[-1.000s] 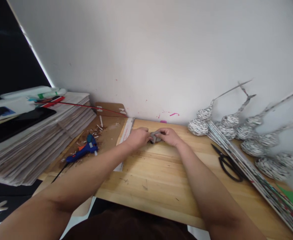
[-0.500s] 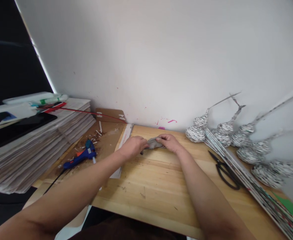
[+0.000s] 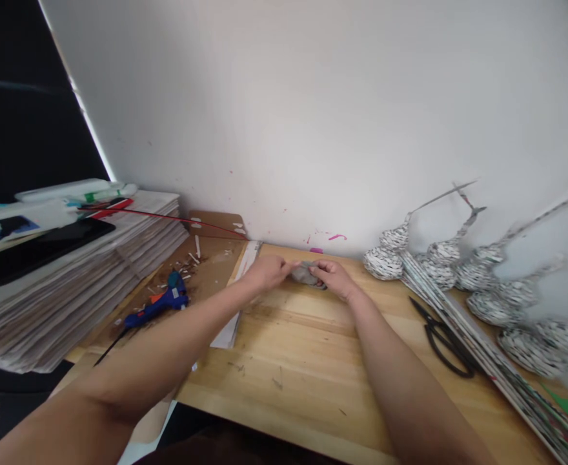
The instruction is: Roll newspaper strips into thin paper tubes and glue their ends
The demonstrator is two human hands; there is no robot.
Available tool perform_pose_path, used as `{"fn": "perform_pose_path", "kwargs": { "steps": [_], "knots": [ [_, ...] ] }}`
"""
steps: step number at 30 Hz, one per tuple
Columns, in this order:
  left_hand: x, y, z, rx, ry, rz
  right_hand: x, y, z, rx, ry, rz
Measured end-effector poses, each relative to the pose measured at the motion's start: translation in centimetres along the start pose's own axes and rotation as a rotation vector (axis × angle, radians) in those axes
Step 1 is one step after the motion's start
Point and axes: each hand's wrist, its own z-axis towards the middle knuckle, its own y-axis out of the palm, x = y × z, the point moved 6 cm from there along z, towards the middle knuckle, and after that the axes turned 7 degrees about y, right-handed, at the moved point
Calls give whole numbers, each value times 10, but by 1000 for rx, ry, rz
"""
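Fingers of the right hand are pinching the right part of a small grey piece, which is soft-looking and crumpled. This piece lies between the two hands, over the far part of the wooden desk; whether it touches the wood, I cannot tell. Fingers of the left hand reach its upper left edge, but I cannot tell if they grip it or only touch it. Half a second ago, the piece looked longer, stretched between both hands, and a dark end was visible below the left fingers. Now it looks more compact, with a dark edge beside the right fingers.
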Motion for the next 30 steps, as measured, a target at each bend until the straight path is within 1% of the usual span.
{"fn": "perform_pose_path", "kwargs": {
  "steps": [4,6,8,10,12,15,21,25,30],
  "knots": [
    [25,32,23,-71,72,-51,0,-2,-2,-23,-24,25],
    [30,41,27,-85,124,-79,0,-7,-3,-26,-48,44],
    [30,44,28,-95,168,-98,-2,-9,-2,-65,-91,15],
    [27,43,28,-105,203,-100,-4,-5,-1,-128,-149,-102],
    [24,41,27,-118,237,-80,-6,1,1,-158,-195,-224],
    [26,37,23,-119,273,6,-8,8,3,-110,-212,-282],
    [32,27,10,-3,236,259,-11,8,0,9,-231,-387],
    [36,25,5,23,258,336,-12,6,-1,47,-238,-428],
    [40,21,-2,41,291,390,-14,7,-3,50,-231,-426]
  ]
}}
